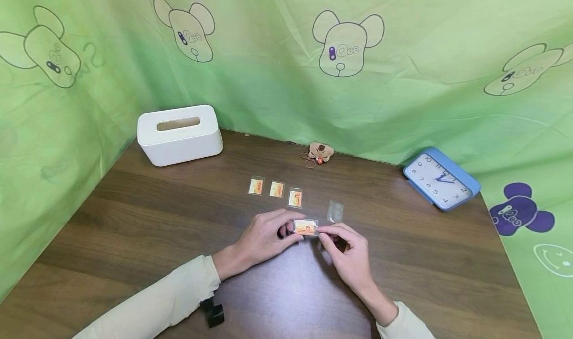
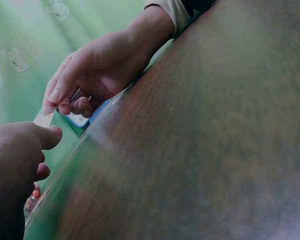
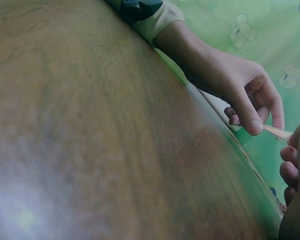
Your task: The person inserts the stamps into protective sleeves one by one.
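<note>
Both hands hold one small orange-and-yellow picture card (image 1: 306, 227) in a clear sleeve, held wide side across above the table. My left hand (image 1: 263, 235) pinches its left end between thumb and fingers, as the right wrist view also shows. At the right end, the thumb and index finger of my right hand (image 1: 351, 254) pinch the edge. Beyond the hands, three similar sleeved cards (image 1: 295, 197) lie in a slanting row. A clear sleeve (image 1: 335, 211) with no picture showing lies just past the right hand.
A white tissue box (image 1: 180, 142) stands at the back left of the brown wooden table (image 1: 134, 229). Near the back edge lies a brown plush keychain (image 1: 321, 152). A blue clock (image 1: 442, 178) sits at the right, and green printed cloth (image 1: 268, 80) hangs behind.
</note>
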`<action>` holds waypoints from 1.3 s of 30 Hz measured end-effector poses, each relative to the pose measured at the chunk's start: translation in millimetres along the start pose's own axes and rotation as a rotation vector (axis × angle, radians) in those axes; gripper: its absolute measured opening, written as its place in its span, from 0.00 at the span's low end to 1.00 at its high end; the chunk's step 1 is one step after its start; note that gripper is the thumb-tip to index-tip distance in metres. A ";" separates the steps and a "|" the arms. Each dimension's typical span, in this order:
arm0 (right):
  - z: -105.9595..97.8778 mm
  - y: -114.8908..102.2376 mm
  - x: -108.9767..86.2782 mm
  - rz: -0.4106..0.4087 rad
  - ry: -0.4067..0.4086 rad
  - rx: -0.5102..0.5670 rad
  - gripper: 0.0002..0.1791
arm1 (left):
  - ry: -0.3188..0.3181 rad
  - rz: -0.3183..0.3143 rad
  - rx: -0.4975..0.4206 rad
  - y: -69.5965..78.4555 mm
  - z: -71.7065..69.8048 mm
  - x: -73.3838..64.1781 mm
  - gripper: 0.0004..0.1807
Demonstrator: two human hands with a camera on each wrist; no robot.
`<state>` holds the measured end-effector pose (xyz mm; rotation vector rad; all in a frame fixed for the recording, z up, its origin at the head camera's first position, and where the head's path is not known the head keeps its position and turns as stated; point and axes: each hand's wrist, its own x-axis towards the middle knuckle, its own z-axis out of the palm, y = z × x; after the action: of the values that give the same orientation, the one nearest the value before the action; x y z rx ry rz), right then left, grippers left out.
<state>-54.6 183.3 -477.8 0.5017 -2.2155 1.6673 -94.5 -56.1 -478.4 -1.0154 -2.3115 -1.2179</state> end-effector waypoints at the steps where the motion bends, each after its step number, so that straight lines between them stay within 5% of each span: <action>1: 0.3 -0.1 0.2 -0.013 0.003 -0.004 0.14 | 0.001 0.000 -0.002 0.0 0.1 0.0 0.23; 5: 1.7 -2.0 0.5 -0.039 0.014 -0.012 0.14 | -0.001 -0.006 -0.004 0.4 0.0 0.0 0.23; 15: 1.8 -5.3 -0.7 0.042 0.057 0.003 0.20 | -0.012 -0.038 -0.012 4.4 0.1 -0.6 0.24; 28: 1.5 -3.3 1.0 0.000 0.106 -0.022 0.22 | -0.073 -0.018 -0.018 13.8 7.1 -5.0 0.19; 39: 3.4 -3.1 1.5 -0.065 0.062 -0.087 0.29 | -0.062 -0.161 -0.075 19.0 9.5 1.1 0.05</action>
<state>-54.6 179.0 -475.4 0.4875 -2.1926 1.5261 -81.2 -40.7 -472.3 -0.9178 -2.4524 -1.3620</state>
